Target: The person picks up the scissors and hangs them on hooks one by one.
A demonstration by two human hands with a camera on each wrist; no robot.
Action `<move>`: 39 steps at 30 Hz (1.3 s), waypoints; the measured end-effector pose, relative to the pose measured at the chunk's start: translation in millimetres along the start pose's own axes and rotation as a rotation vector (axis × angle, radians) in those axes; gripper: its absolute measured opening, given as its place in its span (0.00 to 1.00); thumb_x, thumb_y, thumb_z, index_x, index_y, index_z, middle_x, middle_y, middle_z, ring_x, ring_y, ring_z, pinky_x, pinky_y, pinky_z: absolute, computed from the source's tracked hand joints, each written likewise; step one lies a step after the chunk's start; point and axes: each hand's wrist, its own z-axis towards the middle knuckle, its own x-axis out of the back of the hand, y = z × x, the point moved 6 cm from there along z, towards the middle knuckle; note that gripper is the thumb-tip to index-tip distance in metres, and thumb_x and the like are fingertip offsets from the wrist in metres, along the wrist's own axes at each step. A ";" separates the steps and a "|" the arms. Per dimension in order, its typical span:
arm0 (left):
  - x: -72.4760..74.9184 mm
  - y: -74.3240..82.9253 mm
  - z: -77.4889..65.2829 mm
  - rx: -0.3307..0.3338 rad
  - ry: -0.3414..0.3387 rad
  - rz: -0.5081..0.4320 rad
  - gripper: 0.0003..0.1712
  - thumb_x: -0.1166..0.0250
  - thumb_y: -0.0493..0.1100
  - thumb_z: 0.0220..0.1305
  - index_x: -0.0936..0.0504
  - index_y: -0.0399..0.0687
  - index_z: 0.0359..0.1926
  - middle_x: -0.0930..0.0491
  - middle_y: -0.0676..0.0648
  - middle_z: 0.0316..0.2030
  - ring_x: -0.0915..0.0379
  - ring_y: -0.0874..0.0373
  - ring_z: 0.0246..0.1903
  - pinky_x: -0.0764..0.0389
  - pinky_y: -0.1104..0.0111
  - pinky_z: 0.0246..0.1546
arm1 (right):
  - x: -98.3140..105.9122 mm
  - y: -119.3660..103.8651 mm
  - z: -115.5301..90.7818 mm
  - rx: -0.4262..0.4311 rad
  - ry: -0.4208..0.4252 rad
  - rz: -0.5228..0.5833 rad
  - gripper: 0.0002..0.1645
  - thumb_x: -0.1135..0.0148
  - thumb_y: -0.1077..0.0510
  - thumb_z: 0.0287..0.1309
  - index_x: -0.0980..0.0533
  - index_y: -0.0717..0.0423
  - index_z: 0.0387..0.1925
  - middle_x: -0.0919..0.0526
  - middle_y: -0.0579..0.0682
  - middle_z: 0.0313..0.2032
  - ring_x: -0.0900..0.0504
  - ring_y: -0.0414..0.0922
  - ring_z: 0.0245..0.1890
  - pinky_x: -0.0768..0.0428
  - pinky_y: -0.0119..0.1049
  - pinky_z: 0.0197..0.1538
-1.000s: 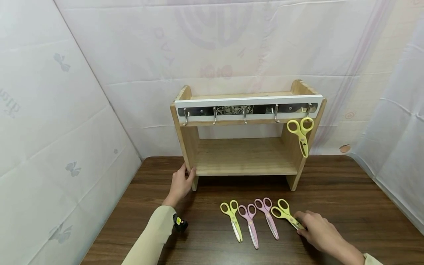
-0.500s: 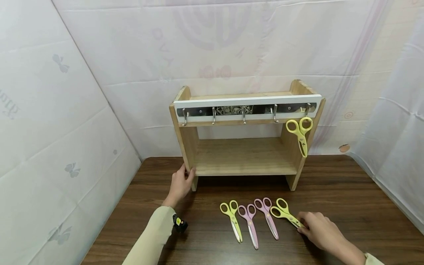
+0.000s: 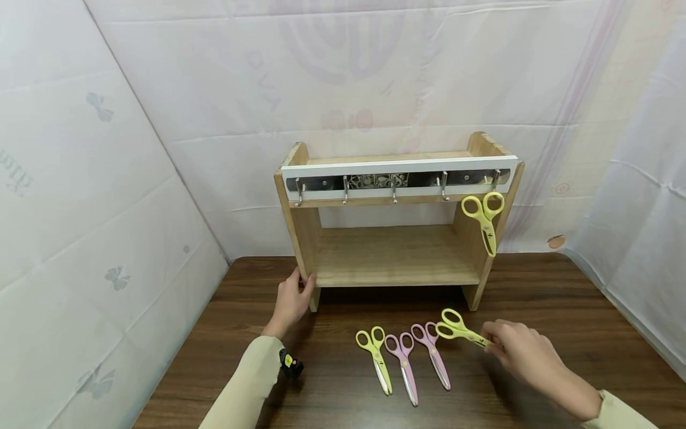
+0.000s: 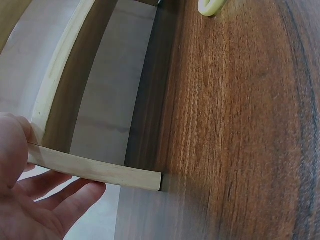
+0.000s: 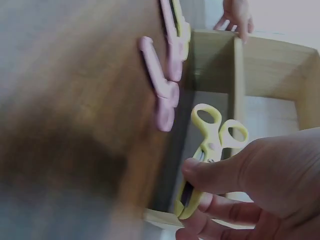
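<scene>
My left hand (image 3: 290,302) holds the lower left side panel of a wooden shelf (image 3: 396,279). In the left wrist view its fingers (image 4: 77,202) lie against the panel's outer face. My right hand (image 3: 527,353) pinches yellow-handled scissors (image 3: 454,326) by the blades, loops pointing toward the shelf. In the right wrist view the thumb (image 5: 210,175) presses on the blade part of these scissors, and the fingers curl behind. Another yellow pair of scissors (image 3: 486,220) hangs from the rightmost hook (image 3: 495,177) of the shelf's rail.
On the dark wooden table (image 3: 589,310) lie yellow scissors (image 3: 377,357) and two pink pairs, one in the middle (image 3: 404,364) and one to its right (image 3: 433,354). Several metal hooks line the white rail (image 3: 364,167). Pale cloth (image 3: 332,71) hangs behind the shelf.
The right hand has raised its yellow scissors from the table and moved them slightly toward the shelf. The left hand stays on the side panel.
</scene>
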 end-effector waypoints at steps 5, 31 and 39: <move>0.1 -0.4 0.0 -0.005 0.003 0.007 0.19 0.43 0.45 0.79 0.24 0.36 0.61 0.15 0.34 0.45 0.15 0.41 0.43 0.12 0.54 0.36 | 28.1 -8.4 13.4 0.046 0.089 -0.005 0.19 0.19 0.61 0.48 0.24 0.39 0.29 0.32 0.32 0.24 0.32 0.35 0.21 0.34 0.36 0.19; -0.5 -0.5 -1.2 -0.008 0.002 -0.010 0.19 0.44 0.45 0.79 0.24 0.36 0.61 0.16 0.33 0.46 0.16 0.39 0.44 0.12 0.53 0.37 | 124.5 -43.6 67.0 0.295 0.601 0.168 0.16 0.19 0.71 0.43 0.15 0.57 0.34 0.19 0.42 0.27 0.25 0.34 0.24 0.26 0.24 0.29; 0.0 0.1 -1.4 -0.026 0.016 -0.009 0.20 0.42 0.44 0.79 0.24 0.35 0.62 0.16 0.32 0.47 0.15 0.39 0.44 0.12 0.54 0.35 | 128.7 -46.4 79.5 0.221 0.652 0.274 0.14 0.20 0.68 0.48 0.15 0.56 0.36 0.18 0.44 0.27 0.24 0.33 0.26 0.26 0.19 0.32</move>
